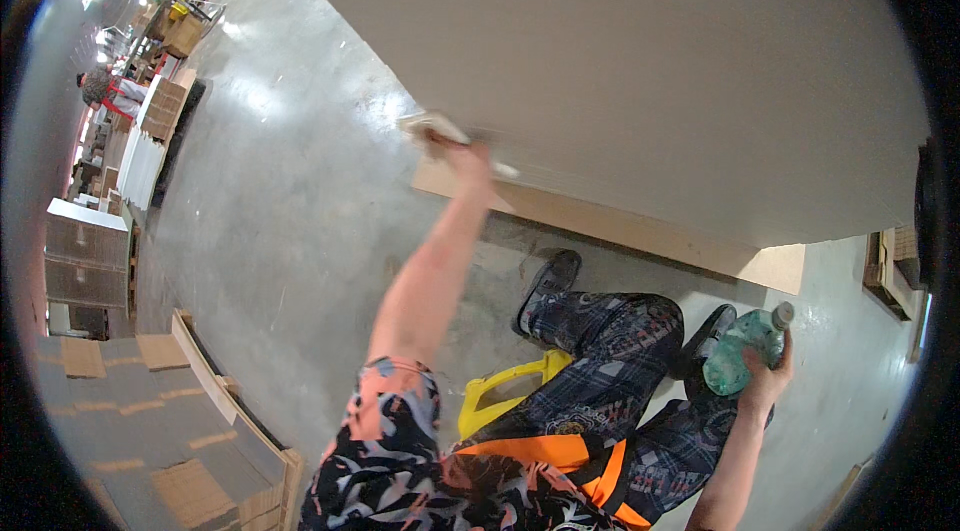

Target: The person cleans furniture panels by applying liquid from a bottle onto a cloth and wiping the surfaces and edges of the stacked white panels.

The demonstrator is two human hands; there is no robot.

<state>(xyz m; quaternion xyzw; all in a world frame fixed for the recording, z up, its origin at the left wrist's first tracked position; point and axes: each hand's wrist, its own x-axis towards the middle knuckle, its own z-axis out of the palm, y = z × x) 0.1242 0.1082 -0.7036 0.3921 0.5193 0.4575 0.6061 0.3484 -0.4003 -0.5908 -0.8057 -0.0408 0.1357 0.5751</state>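
My left hand (462,153) is closed round a whitish cloth (432,124), blurred by motion, at the lower left edge of a large grey panel (620,61). Under the panel's near edge a tan board (650,234) sticks out. At my right, above the floor by my knee, my right hand (768,373) grips a clear, greenish plastic bottle (736,356). The bottle is tilted, its cap end pointing up and to the right.
A yellow plastic frame (500,399) is beside my left thigh. Grey and tan stacked sheets (150,431) lie on a pallet at lower left. Boxes (88,256) and a person (105,91) are farther left. Another pallet (885,276) stands at right on the grey floor (270,161).
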